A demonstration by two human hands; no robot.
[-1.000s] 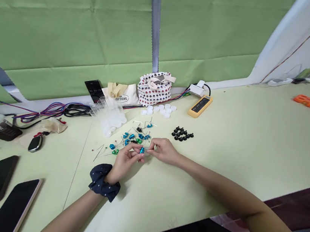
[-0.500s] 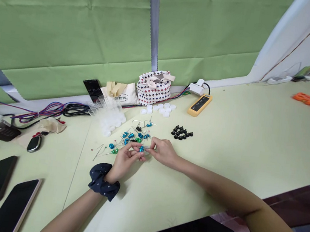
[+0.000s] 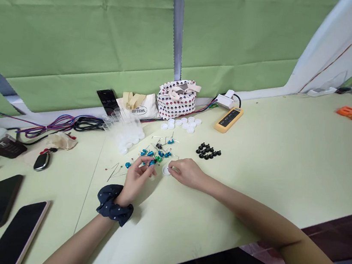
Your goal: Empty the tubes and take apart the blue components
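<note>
A small white cap (image 3: 166,171) is pinched at its rim by the right hand (image 3: 188,173), fingers together. The fingers of the left hand (image 3: 136,179) are closed at a blue wire-legged part (image 3: 151,162), the grip unclear. Other wire-legged parts (image 3: 160,152), white caps (image 3: 183,123) and black knobs (image 3: 207,151) lie loose on the table.

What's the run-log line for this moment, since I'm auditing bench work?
left hand: beside blue leaded components | right hand: touching white plastic cap

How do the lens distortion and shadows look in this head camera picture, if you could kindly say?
In the head view, wide-angle distortion slants the table's near edge; a soft shadow falls beside the left hand; no strong glare shows.
</note>
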